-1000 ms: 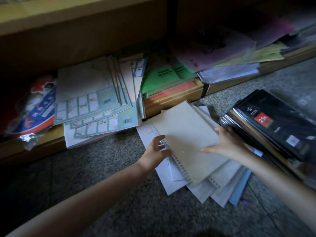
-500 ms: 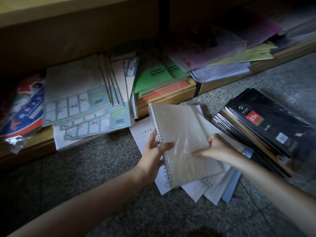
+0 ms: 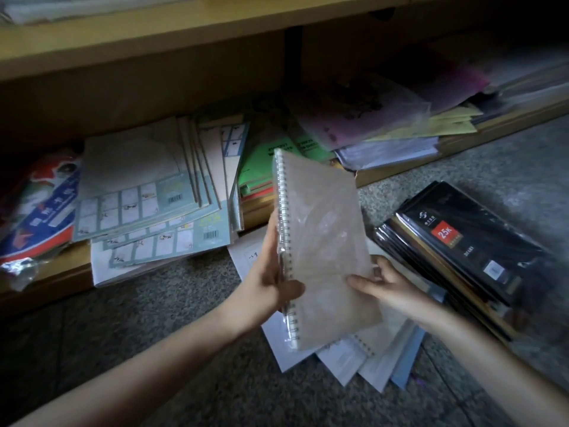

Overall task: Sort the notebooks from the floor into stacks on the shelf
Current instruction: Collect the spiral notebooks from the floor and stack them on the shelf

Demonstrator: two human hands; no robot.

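Note:
A grey spiral notebook (image 3: 320,229) in clear wrap is lifted off the floor and tilted up toward the shelf. My left hand (image 3: 271,272) grips its spiral edge, thumb across the cover. My right hand (image 3: 388,283) holds its lower right edge, thumb on the cover. Under it a fanned pile of white and blue notebooks (image 3: 369,362) lies on the floor. On the low wooden shelf (image 3: 61,272) rest a stack of pale blue workbooks (image 3: 147,198) and a green and red stack (image 3: 261,167).
A stack of black wrapped diaries (image 3: 465,241) sits on the grey floor at the right. Purple and yellow folders (image 3: 385,124) fill the right shelf bay. A red and blue packet (image 3: 40,211) lies at the shelf's left end. An upper shelf board (image 3: 154,35) overhangs.
The grey notebook has risen from the floor pile and swung upright toward the shelf, with both hands holding it. The view has shifted slightly.

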